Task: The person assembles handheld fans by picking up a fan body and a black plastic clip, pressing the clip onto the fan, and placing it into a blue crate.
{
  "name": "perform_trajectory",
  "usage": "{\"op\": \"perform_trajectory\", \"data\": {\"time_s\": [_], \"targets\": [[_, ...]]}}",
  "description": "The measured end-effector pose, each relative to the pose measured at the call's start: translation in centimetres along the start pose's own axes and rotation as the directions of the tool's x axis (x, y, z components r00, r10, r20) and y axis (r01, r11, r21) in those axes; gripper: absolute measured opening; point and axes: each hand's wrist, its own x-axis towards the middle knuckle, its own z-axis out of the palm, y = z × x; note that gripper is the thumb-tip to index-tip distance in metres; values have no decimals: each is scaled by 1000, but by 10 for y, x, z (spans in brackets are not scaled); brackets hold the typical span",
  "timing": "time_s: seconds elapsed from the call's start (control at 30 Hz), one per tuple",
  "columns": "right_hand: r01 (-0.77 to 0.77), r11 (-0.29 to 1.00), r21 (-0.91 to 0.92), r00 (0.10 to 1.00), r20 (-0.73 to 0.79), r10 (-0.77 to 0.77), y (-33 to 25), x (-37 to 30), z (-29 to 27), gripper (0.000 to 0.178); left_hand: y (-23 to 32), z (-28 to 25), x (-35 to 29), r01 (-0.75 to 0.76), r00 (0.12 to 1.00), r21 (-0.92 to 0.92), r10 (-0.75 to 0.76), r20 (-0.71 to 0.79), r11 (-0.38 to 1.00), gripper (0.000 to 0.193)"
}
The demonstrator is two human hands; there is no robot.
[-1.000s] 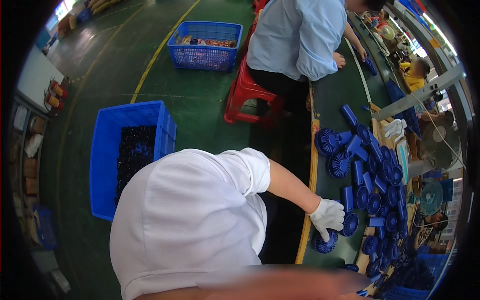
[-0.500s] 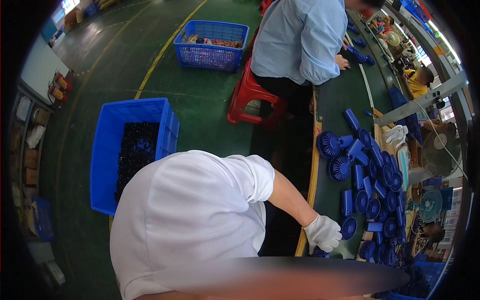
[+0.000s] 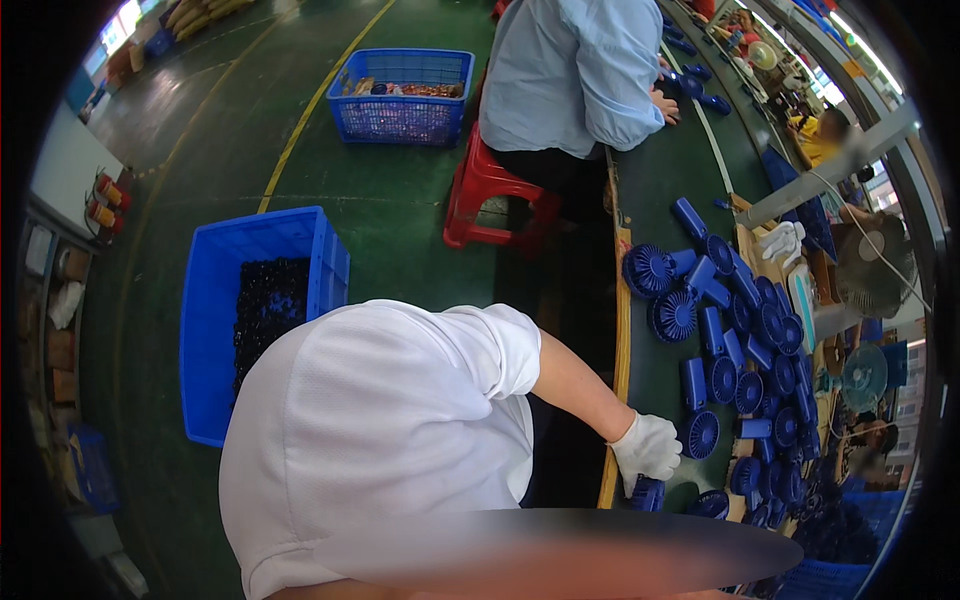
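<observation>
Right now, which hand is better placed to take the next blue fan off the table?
Left, probably. The gloved left hand is at the table edge on a blue fan, beside the pile; the right hand is out of view.

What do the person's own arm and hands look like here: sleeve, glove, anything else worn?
Only one arm shows. It comes out of the short sleeve of a plain white T-shirt and is uncovered below that. Its hand wears a white fabric work glove that ends at the wrist. No watch, band or marking shows. The other arm and hand are out of view.
</observation>
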Motion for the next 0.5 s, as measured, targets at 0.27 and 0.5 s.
{"op": "perform_trajectory", "data": {"time_s": [0.27,0.5], "targets": [[-423,718,553,890,402,214,-41,36,-180,42,-5,-35,1,87,972,-134,-55,227,987,56],[-726,543,422,682,546,487,-103,-33,-305,37,-15,-5,13,-223,920,186,270,-283,957,50]]}}
